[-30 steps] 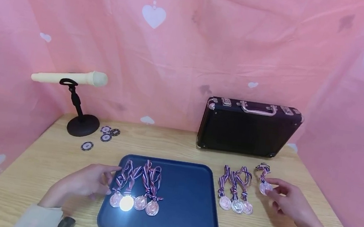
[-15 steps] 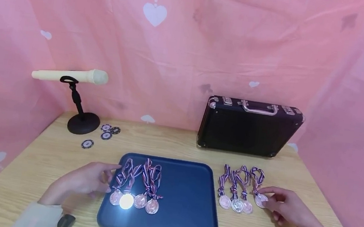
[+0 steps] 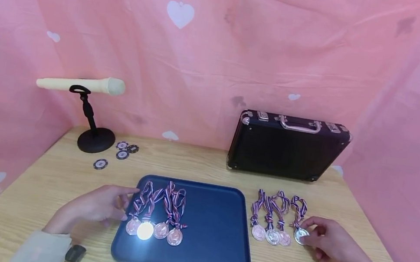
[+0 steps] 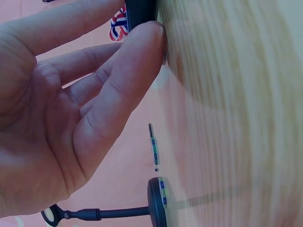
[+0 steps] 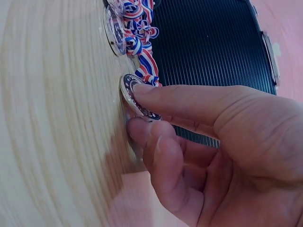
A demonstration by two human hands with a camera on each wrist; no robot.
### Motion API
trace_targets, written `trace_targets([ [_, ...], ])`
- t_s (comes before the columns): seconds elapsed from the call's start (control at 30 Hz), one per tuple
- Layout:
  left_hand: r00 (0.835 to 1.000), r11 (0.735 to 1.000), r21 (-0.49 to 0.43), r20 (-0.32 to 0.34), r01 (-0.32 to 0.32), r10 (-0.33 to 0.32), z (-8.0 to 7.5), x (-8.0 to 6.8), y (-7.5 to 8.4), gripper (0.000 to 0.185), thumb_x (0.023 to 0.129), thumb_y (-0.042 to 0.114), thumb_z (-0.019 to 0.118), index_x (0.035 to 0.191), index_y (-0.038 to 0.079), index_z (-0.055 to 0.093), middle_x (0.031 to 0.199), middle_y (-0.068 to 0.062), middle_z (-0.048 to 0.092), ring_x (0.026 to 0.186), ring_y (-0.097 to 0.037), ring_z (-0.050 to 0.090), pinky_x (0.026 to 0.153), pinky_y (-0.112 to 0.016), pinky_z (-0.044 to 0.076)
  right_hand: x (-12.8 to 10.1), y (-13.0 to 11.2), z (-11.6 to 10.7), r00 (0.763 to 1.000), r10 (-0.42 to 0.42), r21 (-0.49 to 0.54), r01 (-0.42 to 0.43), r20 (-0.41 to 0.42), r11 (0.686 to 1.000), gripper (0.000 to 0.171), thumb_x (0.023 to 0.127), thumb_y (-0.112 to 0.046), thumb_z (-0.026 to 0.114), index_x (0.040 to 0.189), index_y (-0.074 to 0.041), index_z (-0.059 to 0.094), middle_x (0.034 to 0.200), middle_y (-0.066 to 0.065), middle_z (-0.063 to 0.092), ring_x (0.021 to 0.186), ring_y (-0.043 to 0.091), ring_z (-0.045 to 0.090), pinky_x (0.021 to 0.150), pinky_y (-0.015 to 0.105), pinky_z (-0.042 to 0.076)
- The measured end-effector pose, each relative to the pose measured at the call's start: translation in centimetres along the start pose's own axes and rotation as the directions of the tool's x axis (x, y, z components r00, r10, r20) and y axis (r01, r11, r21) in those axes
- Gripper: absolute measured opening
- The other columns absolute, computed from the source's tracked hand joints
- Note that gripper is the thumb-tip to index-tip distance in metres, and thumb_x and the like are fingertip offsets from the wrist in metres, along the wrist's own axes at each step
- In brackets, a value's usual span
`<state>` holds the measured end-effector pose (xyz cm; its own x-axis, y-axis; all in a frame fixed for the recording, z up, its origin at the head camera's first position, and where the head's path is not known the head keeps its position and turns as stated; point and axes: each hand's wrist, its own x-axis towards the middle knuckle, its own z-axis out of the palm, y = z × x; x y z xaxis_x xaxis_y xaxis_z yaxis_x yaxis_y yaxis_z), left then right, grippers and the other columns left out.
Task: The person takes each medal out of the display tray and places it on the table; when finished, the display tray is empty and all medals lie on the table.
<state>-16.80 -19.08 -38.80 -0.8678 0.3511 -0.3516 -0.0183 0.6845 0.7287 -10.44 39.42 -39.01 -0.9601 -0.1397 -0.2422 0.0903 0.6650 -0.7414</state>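
Note:
A dark blue tray (image 3: 213, 236) lies at the table's front middle, with several ribboned medals (image 3: 160, 227) in a row on its left part. My left hand (image 3: 122, 203) rests at the tray's left edge (image 4: 141, 12), fingers relaxed, the thumb (image 4: 142, 52) touching the rim. Right of the tray, three medals (image 3: 272, 235) lie side by side on the wood. My right hand (image 3: 309, 234) pinches a further medal (image 3: 300, 235) at the right end of that row, disc (image 5: 135, 97) tilted against the table, between thumb and forefinger (image 5: 156, 92).
A black briefcase (image 3: 286, 147) stands upright at the back right. At the back left is a cream microphone (image 3: 82, 84) on a black stand (image 3: 92, 140), with poker chips (image 3: 122, 151) beside it. Pink cloth walls close in the table.
My right hand has drawn its medal forward and left into line beside the three medals on the table. The left hand has stayed at the tray's edge.

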Motion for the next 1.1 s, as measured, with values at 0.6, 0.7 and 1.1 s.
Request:
trace_targets([
  [0.6, 0.999, 0.999, 0.02, -0.005, 0.039, -0.039, 0.2, -0.2, -0.1, 0.074, 0.088, -0.003, 0.078, 0.156, 0.007, 0.051, 0.106, -0.008, 0.063, 0.075, -0.023, 0.061, 0.059, -0.037, 0.06, 0.1, -1.1, 1.4, 0.999, -0.034, -0.109, 0.031, -0.028, 0.994, 0.022, 0.09, -0.011, 0.08, 0.105, -0.001, 0.066, 0.069, 0.005, 0.058, 0.053, 0.014, 0.06, 0.049, 0.03, 0.056],
  [0.7, 1.0, 0.999, 0.018, -0.009, 0.027, -0.027, 0.2, -0.1, 0.0, 0.073, 0.089, -0.003, 0.078, 0.156, 0.008, 0.052, 0.104, -0.008, 0.063, 0.073, -0.023, 0.062, 0.058, -0.037, 0.059, 0.1, -1.2, 1.2, 0.999, -0.025, -0.116, 0.021, -0.033, 0.993, 0.022, 0.09, -0.011, 0.079, 0.106, -0.001, 0.066, 0.071, 0.005, 0.057, 0.054, 0.015, 0.06, 0.049, 0.03, 0.057],
  [1.1, 1.0, 1.0, -0.005, -0.006, -0.02, 0.02, 0.1, -0.1, 0.2, 0.077, 0.085, -0.007, 0.077, 0.156, 0.002, 0.05, 0.104, -0.009, 0.061, 0.068, -0.023, 0.059, 0.055, -0.036, 0.058, 0.1, -1.2, 1.0, 0.998, -0.052, -0.13, 0.046, -0.039, 0.99, 0.021, 0.091, -0.011, 0.079, 0.105, -0.001, 0.067, 0.07, 0.004, 0.057, 0.053, 0.013, 0.06, 0.049, 0.03, 0.057],
])
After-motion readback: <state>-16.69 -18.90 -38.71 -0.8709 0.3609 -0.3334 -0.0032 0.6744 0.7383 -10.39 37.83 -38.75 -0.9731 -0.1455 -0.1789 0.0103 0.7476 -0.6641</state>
